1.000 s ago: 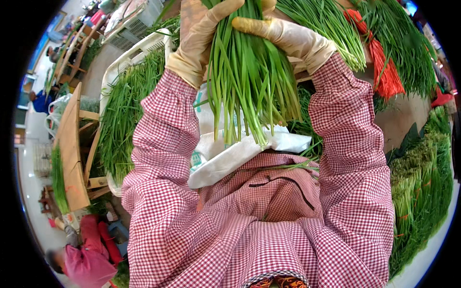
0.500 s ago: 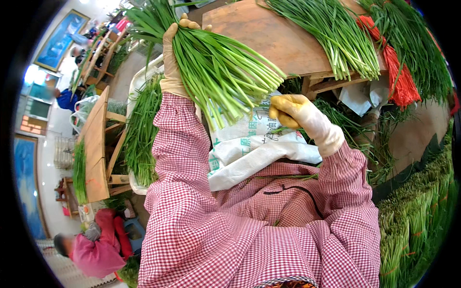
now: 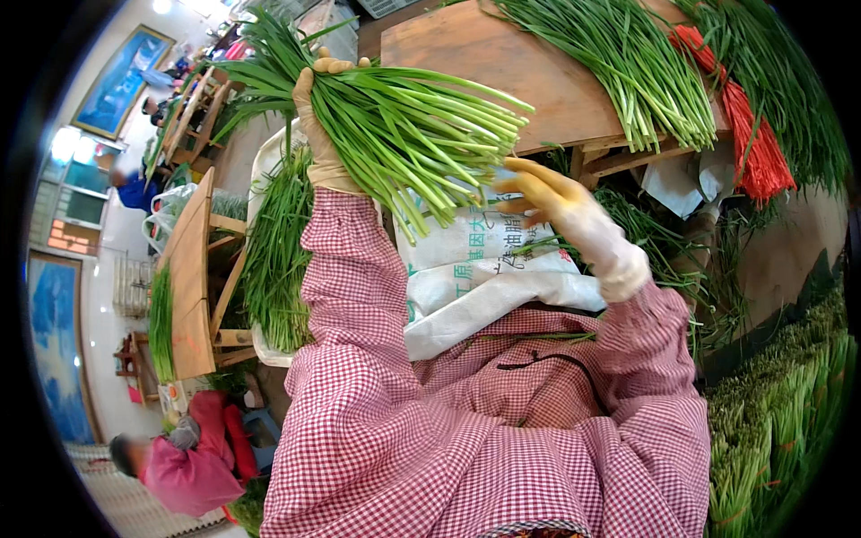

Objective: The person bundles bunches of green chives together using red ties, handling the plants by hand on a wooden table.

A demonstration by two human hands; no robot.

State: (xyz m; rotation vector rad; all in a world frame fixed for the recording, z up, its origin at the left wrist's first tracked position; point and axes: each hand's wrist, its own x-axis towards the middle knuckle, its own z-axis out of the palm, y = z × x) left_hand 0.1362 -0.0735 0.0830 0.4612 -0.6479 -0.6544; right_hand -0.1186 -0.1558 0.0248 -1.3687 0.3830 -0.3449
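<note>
My left hand, in a pale glove, is closed round a bunch of long green chives. The leafy ends spread to the upper left, and the pale cut stems fan out to the right. My right hand, in a yellow and white glove, has its fingers apart and reaches toward the stem ends, holding nothing that I can see. Whether its fingertips touch the stems is hard to tell. Beneath both hands a white woven sack lies over my lap.
Ahead stands a wooden table with a pile of chives and red ties. A white basket of chives is at my left, near another wooden table. Tied bundles lie lower right. A person sits lower left.
My right hand has gone from curled fingers to spread ones beside the stems. The bunch in my left hand has swung, its stems now pointing more to the right.
</note>
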